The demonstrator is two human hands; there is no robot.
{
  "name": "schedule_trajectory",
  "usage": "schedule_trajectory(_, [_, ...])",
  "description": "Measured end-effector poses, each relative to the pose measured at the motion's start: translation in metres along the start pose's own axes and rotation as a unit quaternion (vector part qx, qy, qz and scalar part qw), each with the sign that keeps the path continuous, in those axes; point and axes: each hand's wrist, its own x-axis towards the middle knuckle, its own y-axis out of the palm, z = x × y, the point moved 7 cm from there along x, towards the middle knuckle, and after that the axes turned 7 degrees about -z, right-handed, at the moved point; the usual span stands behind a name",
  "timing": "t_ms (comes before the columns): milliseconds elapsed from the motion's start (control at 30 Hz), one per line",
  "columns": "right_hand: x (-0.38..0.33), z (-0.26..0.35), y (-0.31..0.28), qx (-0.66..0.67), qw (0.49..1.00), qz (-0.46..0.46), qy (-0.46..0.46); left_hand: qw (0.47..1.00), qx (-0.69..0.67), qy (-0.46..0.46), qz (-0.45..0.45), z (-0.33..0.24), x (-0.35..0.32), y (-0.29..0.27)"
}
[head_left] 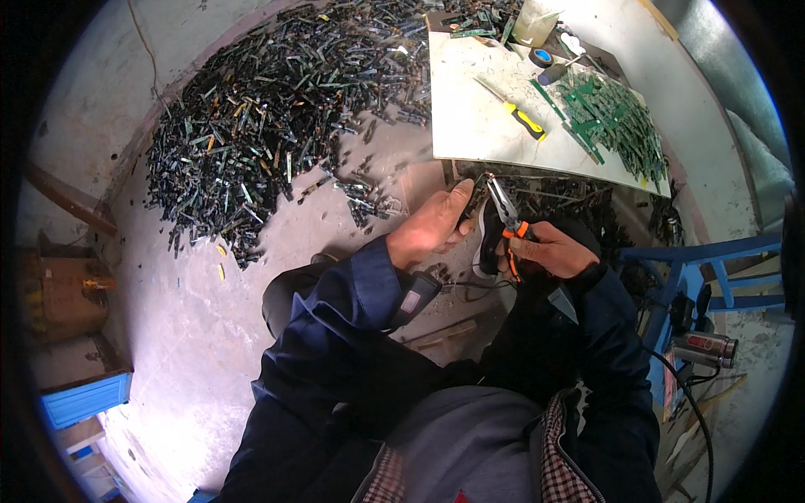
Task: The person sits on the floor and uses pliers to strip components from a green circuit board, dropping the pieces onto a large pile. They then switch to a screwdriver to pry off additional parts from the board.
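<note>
My left hand (440, 220) is closed, its thumb and fingers pinching a small dark strip (477, 198) that looks like a piece of circuit board. Wrapped around the orange-and-black handles of a pair of pliers (504, 204) is my right hand (555, 251). The metal jaws point up and away from me, and their tips are at the far end of the strip. Whether the jaws bite on it is too small to tell. Both hands are just short of the white board's near edge, above my shoe (486, 243).
A big heap of dark strips (243, 142) covers the floor at far left. On the white board (470, 109) lie a yellow-and-black screwdriver (525, 121), green circuit-board strips (612, 121), a blue tape roll (541, 57) and a cloudy container (534, 23). A blue chair (713, 251) stands at right.
</note>
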Motion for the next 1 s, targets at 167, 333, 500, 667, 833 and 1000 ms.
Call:
schedule_trajectory(167, [0.000,0.005,0.002,-0.033,0.999,0.015,0.000,0.998,0.044,0.040,-0.008,-0.001,-0.001,-0.003])
schedule_trajectory(333, [-0.003,0.001,-0.005,-0.021,0.999,0.007,0.050,0.993,0.090,0.068,-0.017,-0.007,-0.002,-0.001])
schedule_trajectory(500, [-0.005,0.002,-0.005,-0.023,0.998,0.017,0.060,0.997,0.068,0.013,-0.016,0.001,0.001,-0.002])
schedule_trajectory(667, [-0.004,-0.003,-0.003,-0.001,0.995,0.067,0.071,0.993,0.112,0.044,-0.022,-0.004,0.003,-0.001])
schedule_trajectory(833, [-0.008,-0.002,-0.003,0.014,0.995,0.064,0.082,0.991,0.126,0.050,-0.020,-0.014,-0.005,0.003])
schedule_trajectory(1000, [-0.005,-0.005,-0.005,-0.003,0.998,0.019,0.055,0.992,0.119,0.042,-0.030,-0.005,-0.002,0.001])
